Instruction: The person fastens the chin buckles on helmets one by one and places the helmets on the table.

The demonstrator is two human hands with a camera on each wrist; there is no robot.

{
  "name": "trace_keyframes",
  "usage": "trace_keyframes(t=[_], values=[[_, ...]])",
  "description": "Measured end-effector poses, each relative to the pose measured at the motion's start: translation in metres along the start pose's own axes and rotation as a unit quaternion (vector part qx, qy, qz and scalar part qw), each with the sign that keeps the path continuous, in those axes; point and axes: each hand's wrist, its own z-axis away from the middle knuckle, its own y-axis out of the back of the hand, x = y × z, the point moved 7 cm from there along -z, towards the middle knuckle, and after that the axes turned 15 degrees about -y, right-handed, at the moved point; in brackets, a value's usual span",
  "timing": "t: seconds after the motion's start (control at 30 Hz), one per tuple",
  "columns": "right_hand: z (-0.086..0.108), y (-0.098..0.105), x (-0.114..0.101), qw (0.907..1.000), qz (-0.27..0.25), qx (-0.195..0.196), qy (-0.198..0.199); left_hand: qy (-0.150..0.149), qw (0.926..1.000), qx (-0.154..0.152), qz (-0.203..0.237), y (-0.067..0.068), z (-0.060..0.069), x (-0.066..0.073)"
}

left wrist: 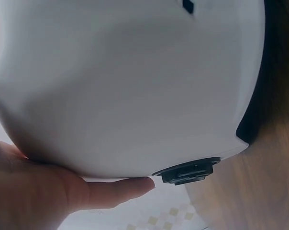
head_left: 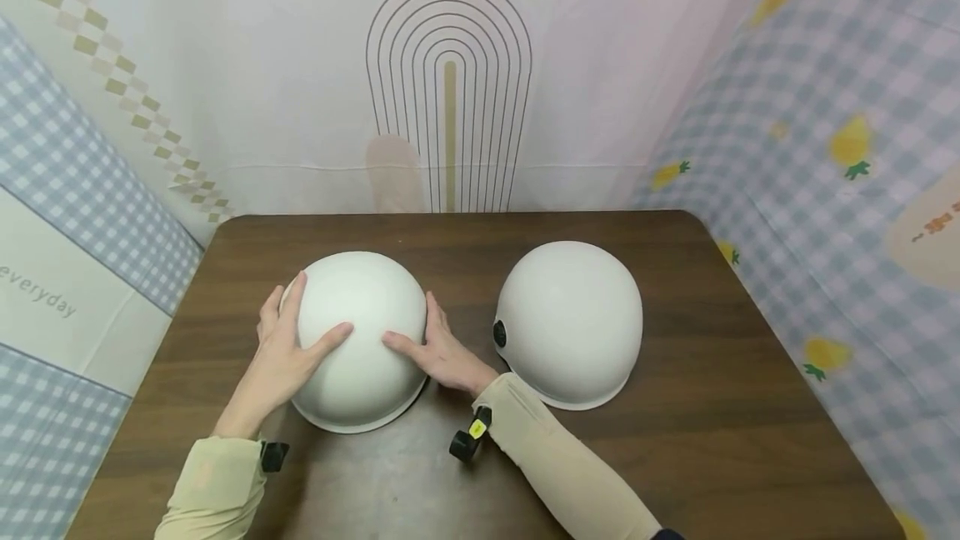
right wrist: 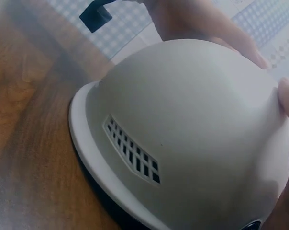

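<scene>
A white domed hard hat (head_left: 363,298) sits on the table's left half, both hands laid against it. On its left side, my left hand (head_left: 279,357) has spread fingers, with the thumb across the front. My right hand (head_left: 448,357) presses the opposite side, thumb also forward. In the left wrist view a straight finger lies along the shell near a black round fitting (left wrist: 187,171). The right wrist view reveals a slotted vent (right wrist: 133,152) above the brim. A second white hard hat (head_left: 573,315), with a black round piece on its left, stands beside the right forearm.
The dark wooden table (head_left: 720,440) has a rounded far edge against a white printed cloth (head_left: 300,65). Checked cloth (head_left: 795,148) with yellow fruit hangs at the right. Black wrist devices are strapped over both sleeves.
</scene>
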Motion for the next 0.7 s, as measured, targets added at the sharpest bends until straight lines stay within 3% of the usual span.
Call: trace_keyframes(t=[0.2,0.47,0.7], values=[[-0.001,0.002,-0.002,0.9999,-0.004,-0.013,0.002,0.004,1.0,0.001,0.006,0.0,-0.001,0.001],[0.001,0.011,0.001,0.9997,-0.021,0.005,-0.005,0.001,1.0,-0.001,0.005,-0.005,-0.007,0.007],[0.003,0.013,0.002,0.9995,-0.023,0.022,-0.004,0.008,1.0,0.0,0.004,-0.004,-0.005,0.008]])
